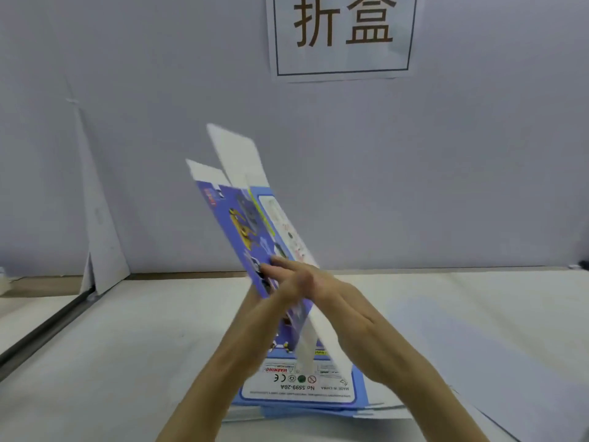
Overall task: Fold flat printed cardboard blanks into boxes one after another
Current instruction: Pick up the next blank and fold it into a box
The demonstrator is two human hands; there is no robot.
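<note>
A flat printed blank (237, 218), blue with cartoon pictures and white flaps at its top, is lifted off the table and tilted steeply to the left. My left hand (274, 306) grips its lower part from the printed side. My right hand (322, 283) presses on it from the right, fingers reaching over onto the print. Both hands are blurred by motion. Beneath my wrists a stack of flat blanks (299, 393) lies on the table, the top one showing a white warning label.
A white-covered table (127, 346) meets a grey wall carrying a paper sign (342, 36). A white board (100, 237) leans in the left corner above a metal rail (41, 330). A large pale sheet (494, 362) lies at the right.
</note>
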